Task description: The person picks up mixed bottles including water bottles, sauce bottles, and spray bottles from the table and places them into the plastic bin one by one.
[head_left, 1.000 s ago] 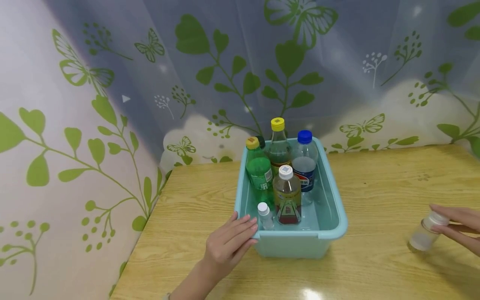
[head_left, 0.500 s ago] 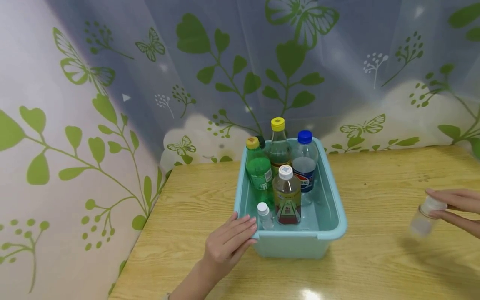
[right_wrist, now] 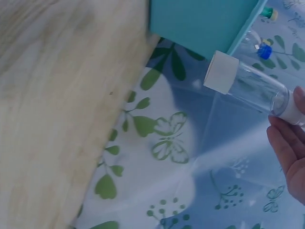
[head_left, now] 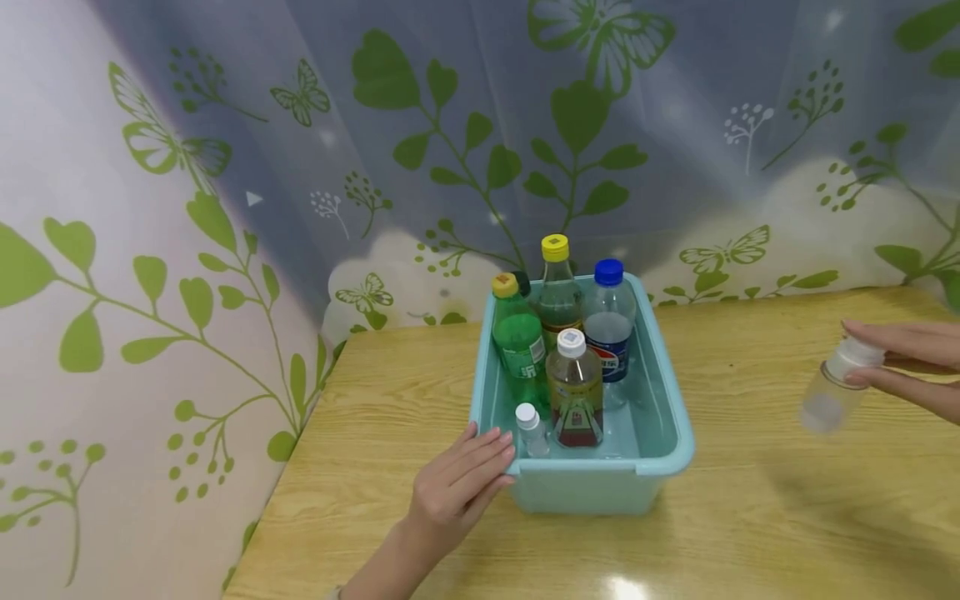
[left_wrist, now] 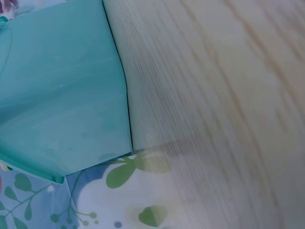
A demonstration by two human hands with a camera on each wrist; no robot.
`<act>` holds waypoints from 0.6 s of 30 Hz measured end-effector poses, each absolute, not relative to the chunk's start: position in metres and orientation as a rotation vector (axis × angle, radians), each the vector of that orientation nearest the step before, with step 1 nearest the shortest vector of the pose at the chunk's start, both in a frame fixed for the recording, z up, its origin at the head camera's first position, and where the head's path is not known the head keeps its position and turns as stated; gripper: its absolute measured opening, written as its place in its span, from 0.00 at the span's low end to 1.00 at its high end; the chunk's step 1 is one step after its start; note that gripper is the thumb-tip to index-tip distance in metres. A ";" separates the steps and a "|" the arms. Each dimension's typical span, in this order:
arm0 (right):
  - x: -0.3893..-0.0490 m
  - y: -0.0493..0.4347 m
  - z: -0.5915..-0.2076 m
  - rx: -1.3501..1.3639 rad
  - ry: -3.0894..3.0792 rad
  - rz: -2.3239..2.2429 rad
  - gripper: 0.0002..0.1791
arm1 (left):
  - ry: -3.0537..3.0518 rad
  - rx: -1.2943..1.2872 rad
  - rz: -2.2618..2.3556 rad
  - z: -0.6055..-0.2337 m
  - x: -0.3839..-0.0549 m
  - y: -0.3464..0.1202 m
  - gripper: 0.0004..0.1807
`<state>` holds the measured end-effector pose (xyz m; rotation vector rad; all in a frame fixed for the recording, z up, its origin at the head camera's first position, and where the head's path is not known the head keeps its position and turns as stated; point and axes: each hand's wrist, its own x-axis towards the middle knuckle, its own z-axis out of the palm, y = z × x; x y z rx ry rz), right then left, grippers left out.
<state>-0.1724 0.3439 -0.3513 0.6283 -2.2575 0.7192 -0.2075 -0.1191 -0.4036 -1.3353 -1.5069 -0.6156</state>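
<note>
My right hand (head_left: 911, 362) pinches a small clear bottle (head_left: 828, 396) by its white cap, above the table to the right of the bin. The bottle leans with its lower end toward the bin; in the right wrist view that end (right_wrist: 223, 72) is white and the body transparent. My left hand (head_left: 457, 483) lies with straight fingers on the front-left corner of the light blue plastic bin (head_left: 585, 487). Near those fingertips, inside the bin, stands a little white-capped bottle (head_left: 532, 433). The left wrist view shows the bin's side (left_wrist: 66, 95) but no hand.
Also in the bin stand a green soda bottle (head_left: 519, 342), a yellow-capped bottle (head_left: 558, 292), a blue-capped bottle (head_left: 609, 333) and a white-capped tea bottle (head_left: 576, 400). A dark cap (head_left: 521, 283) shows behind. A patterned curtain (head_left: 465, 125) borders the wooden table (head_left: 390, 392).
My right hand has lifted the clear bottle off the table, moving it up and slightly left toward the bin. The left hand and the bin have stayed in place.
</note>
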 end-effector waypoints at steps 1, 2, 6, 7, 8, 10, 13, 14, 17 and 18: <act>-0.173 0.341 -0.348 0.620 -2.249 0.738 0.26 | -1.506 -1.334 -0.613 -0.404 -0.207 -0.119 0.12; -0.173 0.338 -0.344 0.609 -2.237 0.756 0.25 | -1.506 -1.332 -0.611 -0.404 -0.207 -0.120 0.12; -0.173 0.324 -0.331 0.564 -2.194 0.846 0.24 | -1.512 -1.331 -0.611 -0.404 -0.208 -0.121 0.12; -0.173 0.321 -0.327 0.557 -2.192 0.853 0.24 | -1.514 -1.332 -0.612 -0.405 -0.208 -0.121 0.12; -0.173 0.319 -0.324 0.559 -2.194 0.847 0.24 | -1.518 -1.334 -0.614 -0.405 -0.208 -0.121 0.12; -0.173 0.314 -0.316 0.557 -2.208 0.814 0.24 | -1.521 -1.334 -0.614 -0.406 -0.208 -0.120 0.12; -0.173 0.306 -0.305 0.563 -2.237 0.696 0.25 | -1.519 -1.330 -0.614 -0.407 -0.209 -0.120 0.12; -0.172 0.303 -0.300 0.560 -2.248 0.643 0.26 | -1.519 -1.328 -0.616 -0.407 -0.209 -0.120 0.12; -0.172 0.292 -0.286 0.584 -2.257 0.543 0.32 | -1.523 -1.324 -0.625 -0.408 -0.208 -0.119 0.12; -0.171 0.289 -0.282 0.600 -2.251 0.530 0.32 | -1.524 -1.324 -0.629 -0.409 -0.208 -0.119 0.12</act>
